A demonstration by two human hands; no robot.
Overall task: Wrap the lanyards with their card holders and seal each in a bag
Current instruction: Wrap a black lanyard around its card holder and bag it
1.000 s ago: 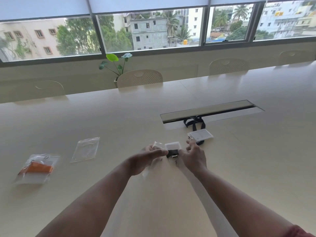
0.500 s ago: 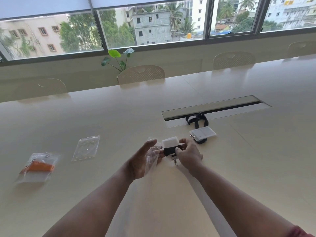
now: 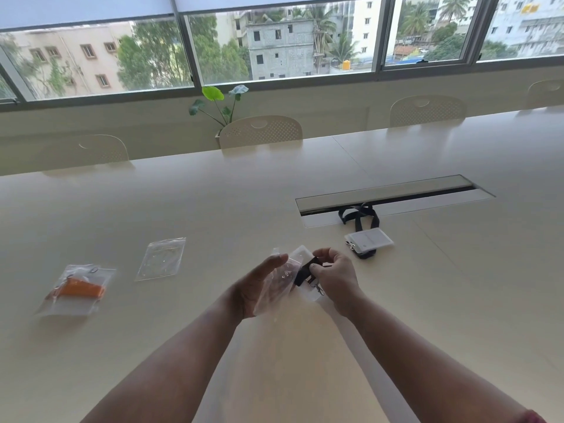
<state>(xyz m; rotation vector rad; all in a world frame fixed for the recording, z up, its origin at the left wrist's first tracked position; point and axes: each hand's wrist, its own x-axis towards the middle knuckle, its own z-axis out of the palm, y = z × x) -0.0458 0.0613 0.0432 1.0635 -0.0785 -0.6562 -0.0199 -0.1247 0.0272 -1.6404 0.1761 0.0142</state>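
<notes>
The table [image 3: 274,193] runs wide and bare ahead of the hands, its far edge lined with chairs [image 3: 261,131] under the windows. A cable slot [image 3: 393,195] is cut into the top to the right, beyond the hands.

At left lies a sealed bag [image 3: 76,290] with an orange lanyard inside; just right of it lies an empty bag [image 3: 161,259], flat. At right, near the slot, a second holder [image 3: 369,241] lies on its black strap [image 3: 360,213], which loops over the slot's near edge.

The left hand [image 3: 256,288] is held above the table, fingers nearly straight, with a clear bag [image 3: 274,288] lying against its palm; the thumb's grip is not clearly visible. The right hand [image 3: 334,274] pinches the wrapped black lanyard [image 3: 305,273] with its holder [image 3: 300,253], fingers curled round it, at the bag's mouth. A metal clip [image 3: 319,289] hangs below.
</notes>
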